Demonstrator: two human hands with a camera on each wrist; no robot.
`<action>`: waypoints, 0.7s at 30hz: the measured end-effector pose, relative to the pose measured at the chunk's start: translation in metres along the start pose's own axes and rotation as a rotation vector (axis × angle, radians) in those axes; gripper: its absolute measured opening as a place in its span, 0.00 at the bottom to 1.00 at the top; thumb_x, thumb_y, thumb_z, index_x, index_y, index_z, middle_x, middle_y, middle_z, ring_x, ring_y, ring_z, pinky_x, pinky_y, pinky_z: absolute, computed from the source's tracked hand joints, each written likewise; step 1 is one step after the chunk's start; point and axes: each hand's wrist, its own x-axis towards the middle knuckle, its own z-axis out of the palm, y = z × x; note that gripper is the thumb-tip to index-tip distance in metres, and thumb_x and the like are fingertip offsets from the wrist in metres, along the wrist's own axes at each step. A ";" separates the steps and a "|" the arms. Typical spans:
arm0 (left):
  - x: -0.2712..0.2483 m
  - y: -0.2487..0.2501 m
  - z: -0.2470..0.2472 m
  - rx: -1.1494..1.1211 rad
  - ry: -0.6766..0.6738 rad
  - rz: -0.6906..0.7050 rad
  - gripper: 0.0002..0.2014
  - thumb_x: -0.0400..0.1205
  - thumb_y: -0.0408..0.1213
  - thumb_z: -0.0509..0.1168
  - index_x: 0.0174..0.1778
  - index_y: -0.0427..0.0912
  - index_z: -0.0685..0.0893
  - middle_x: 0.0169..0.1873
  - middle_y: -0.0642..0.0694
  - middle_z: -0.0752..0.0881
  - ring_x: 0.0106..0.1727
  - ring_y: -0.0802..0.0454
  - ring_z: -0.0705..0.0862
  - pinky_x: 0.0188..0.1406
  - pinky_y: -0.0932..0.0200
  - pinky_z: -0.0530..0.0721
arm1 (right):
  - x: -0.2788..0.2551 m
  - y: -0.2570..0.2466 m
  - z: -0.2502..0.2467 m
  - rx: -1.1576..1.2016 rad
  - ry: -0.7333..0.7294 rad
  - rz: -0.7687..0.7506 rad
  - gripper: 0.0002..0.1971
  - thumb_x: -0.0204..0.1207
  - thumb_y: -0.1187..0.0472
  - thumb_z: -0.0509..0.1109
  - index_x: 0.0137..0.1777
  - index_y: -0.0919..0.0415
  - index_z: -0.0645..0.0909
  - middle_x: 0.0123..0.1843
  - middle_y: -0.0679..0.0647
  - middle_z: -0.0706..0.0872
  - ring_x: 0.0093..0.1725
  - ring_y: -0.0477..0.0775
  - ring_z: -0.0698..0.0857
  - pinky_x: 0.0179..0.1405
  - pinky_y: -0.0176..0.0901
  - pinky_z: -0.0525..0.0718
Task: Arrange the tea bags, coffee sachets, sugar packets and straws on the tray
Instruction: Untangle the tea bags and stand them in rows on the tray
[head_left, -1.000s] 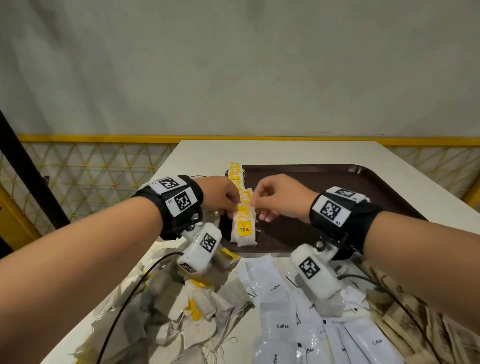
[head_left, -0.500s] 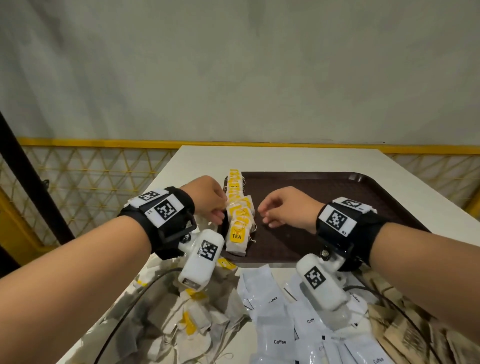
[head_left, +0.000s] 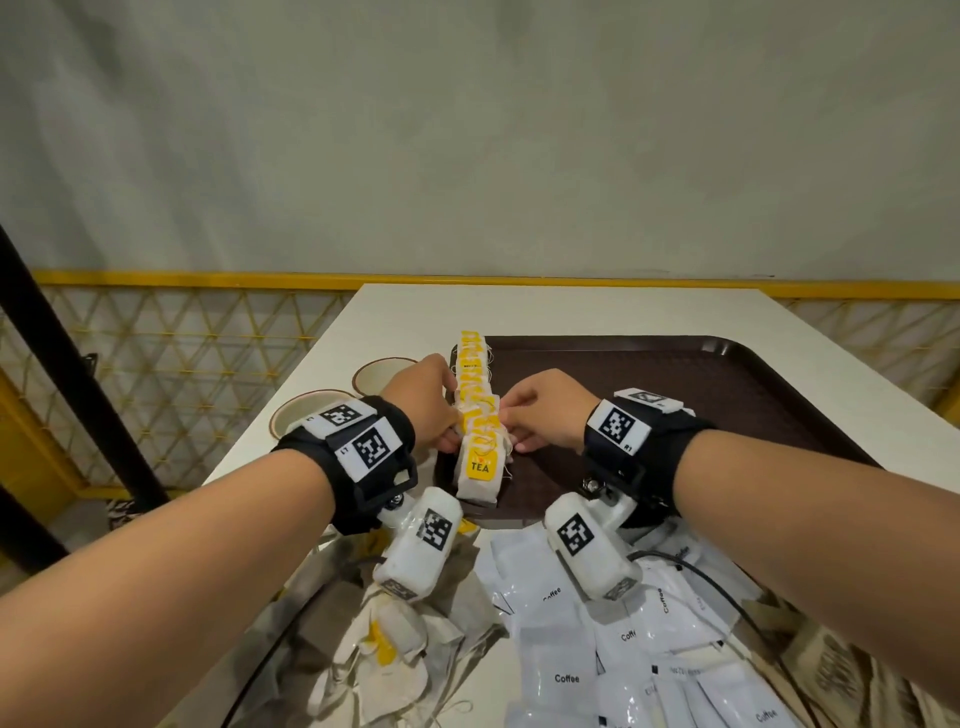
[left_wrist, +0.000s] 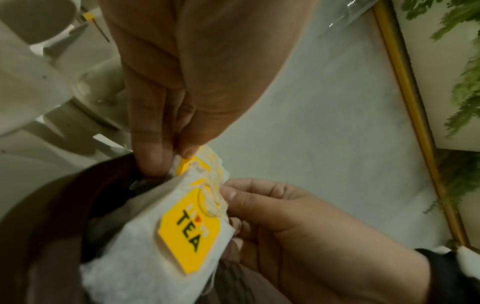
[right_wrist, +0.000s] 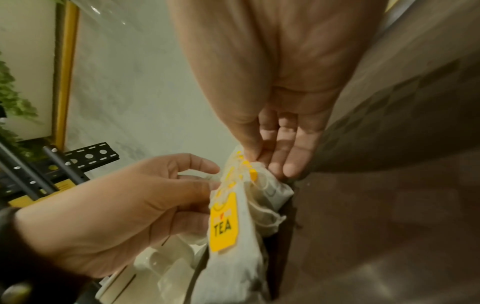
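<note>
Both hands (head_left: 426, 405) (head_left: 545, 410) pinch papery, yellow-tagged tea bags (head_left: 480, 457).

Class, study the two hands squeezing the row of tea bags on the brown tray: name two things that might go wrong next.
1. The row of white tea bags with yellow tags lies along the left rim of the dark brown plastic tray; a push from the right hand may tip bags over it.
2. Loose strings near the left hand may snag fingers and drag bags askew.

White tea bags (head_left: 477, 415) with yellow "TEA" tags are lined up overlapping along the left edge of the dark brown tray (head_left: 727, 395). White coffee sachets (head_left: 566, 654) are heaped on the table in front.
</note>
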 end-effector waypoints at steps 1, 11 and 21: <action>0.001 -0.001 0.000 0.001 -0.002 0.005 0.10 0.82 0.27 0.65 0.55 0.40 0.71 0.39 0.34 0.89 0.32 0.44 0.88 0.40 0.48 0.90 | 0.000 -0.002 0.000 -0.018 -0.014 0.002 0.05 0.81 0.69 0.67 0.51 0.69 0.83 0.35 0.58 0.83 0.32 0.49 0.82 0.39 0.41 0.87; -0.002 0.004 -0.008 -0.041 -0.042 -0.050 0.07 0.84 0.25 0.57 0.54 0.35 0.79 0.30 0.38 0.85 0.19 0.52 0.83 0.20 0.64 0.83 | 0.010 -0.005 0.002 -0.070 -0.065 0.073 0.10 0.81 0.70 0.64 0.38 0.62 0.81 0.33 0.56 0.81 0.30 0.48 0.80 0.33 0.36 0.83; 0.023 0.032 -0.016 0.200 0.004 -0.077 0.10 0.85 0.30 0.61 0.57 0.31 0.85 0.32 0.38 0.88 0.22 0.50 0.86 0.21 0.61 0.85 | 0.014 -0.003 0.006 -0.044 -0.034 0.062 0.13 0.79 0.70 0.68 0.33 0.62 0.82 0.31 0.57 0.81 0.30 0.53 0.81 0.50 0.54 0.87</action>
